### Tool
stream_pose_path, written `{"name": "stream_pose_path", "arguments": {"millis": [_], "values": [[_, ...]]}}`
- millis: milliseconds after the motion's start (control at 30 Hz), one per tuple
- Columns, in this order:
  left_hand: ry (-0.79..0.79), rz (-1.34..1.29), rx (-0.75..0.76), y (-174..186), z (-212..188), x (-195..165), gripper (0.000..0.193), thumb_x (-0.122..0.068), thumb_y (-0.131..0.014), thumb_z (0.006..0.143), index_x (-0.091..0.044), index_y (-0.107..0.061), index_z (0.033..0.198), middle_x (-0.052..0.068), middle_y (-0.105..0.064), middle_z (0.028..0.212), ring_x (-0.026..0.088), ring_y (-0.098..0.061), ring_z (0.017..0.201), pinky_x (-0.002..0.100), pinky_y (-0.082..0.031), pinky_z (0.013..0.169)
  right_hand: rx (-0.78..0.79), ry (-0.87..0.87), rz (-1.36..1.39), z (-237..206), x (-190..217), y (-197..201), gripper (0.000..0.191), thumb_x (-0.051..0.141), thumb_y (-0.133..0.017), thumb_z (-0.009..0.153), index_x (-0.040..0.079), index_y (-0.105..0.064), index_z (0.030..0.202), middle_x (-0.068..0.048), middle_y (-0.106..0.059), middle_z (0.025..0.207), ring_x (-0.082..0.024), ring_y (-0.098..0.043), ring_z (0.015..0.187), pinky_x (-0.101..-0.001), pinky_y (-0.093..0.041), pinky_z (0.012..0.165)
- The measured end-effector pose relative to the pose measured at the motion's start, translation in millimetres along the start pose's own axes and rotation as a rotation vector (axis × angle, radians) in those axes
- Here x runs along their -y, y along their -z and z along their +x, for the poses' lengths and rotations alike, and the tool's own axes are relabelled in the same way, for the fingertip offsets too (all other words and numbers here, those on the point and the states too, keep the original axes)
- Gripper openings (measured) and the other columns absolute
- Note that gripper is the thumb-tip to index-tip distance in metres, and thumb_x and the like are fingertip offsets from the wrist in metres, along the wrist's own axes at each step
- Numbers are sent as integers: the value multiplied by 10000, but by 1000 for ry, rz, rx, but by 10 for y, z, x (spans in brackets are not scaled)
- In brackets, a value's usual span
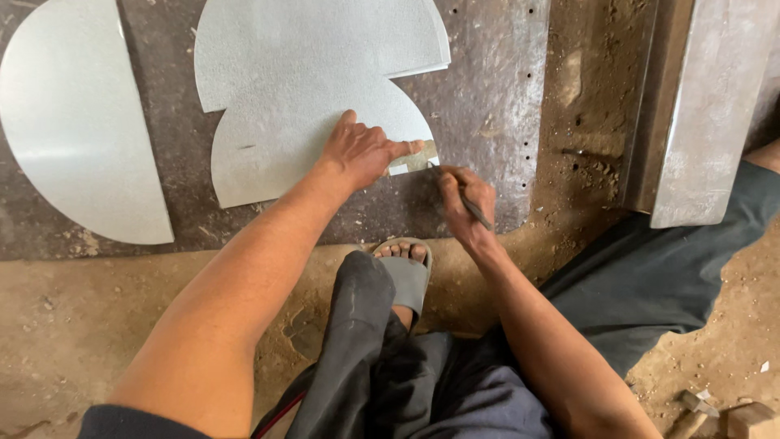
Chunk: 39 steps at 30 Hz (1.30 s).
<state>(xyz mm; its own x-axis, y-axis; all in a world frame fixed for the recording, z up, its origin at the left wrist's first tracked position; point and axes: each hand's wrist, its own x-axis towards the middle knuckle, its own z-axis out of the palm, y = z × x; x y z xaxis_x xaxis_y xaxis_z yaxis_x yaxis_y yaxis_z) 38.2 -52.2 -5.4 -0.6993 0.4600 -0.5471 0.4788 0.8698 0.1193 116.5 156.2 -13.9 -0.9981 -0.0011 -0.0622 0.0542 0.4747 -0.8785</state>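
Observation:
My left hand (361, 150) presses flat on the lower right part of a curved galvanized metal sheet (284, 138) that lies on a dark steel plate (487, 97). Its fingers hold down a small flat metal piece (416, 158) at the sheet's right corner. My right hand (465, 199) is closed around a thin dark marking tool (474, 210), with its tip at that same corner. A second, similar sheet (325, 49) lies under and behind the first.
A half-round metal sheet (73, 122) lies at the left on the plate. A heavy steel block (707, 106) stands at the right. My sandalled foot (404, 272) and dark trousers rest on the dirt floor (89, 325). Wood scraps (723, 415) lie at the lower right.

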Motion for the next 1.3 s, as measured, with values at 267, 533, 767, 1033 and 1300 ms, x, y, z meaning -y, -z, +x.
{"name": "stream_pose_path", "arguments": {"millis": [267,533,767,1033,1300], "values": [[19,-34,41,71,29,28,571,-173,-430,1069,-653,-492,1372,33,-733,838,186,-705,839,429,-406,980,241,-193,-129,219,-59,49,299,196,-572,999,-7,-730,1152,-182,-732,955,-214,-670,610,-400,-521,568],[-10,-36,-5,87,12,29,670,-87,-410,1014,-639,-468,1389,28,-717,856,203,-705,859,487,-353,1034,409,44,-231,594,-300,350,185,92,-686,917,11,-809,1030,-148,-791,969,-244,-736,809,-514,-205,1216],[20,-74,90,120,11,49,659,-101,-398,1026,-611,-473,1436,30,-728,992,229,-689,1002,489,-337,1101,298,-52,-59,624,-316,430,185,134,-685,952,-7,-799,989,-164,-691,709,-275,-618,592,-440,-307,1247],[5,8,-360,3,-150,-150,554,-70,-528,942,-423,-596,1363,128,-549,1443,296,-550,1267,513,-375,1037,254,24,-96,584,-152,484,376,-30,-503,913,-28,-699,1234,-200,-694,1248,-267,-659,1131,-386,-520,936],[-17,-439,-649,-743,-674,-819,538,-182,-785,759,-218,-681,1286,125,-496,1433,352,-453,1347,561,-332,1122,150,-419,233,423,-304,37,324,18,-507,958,11,-711,1208,-136,-745,1080,-190,-710,962,-304,-592,818]]}}
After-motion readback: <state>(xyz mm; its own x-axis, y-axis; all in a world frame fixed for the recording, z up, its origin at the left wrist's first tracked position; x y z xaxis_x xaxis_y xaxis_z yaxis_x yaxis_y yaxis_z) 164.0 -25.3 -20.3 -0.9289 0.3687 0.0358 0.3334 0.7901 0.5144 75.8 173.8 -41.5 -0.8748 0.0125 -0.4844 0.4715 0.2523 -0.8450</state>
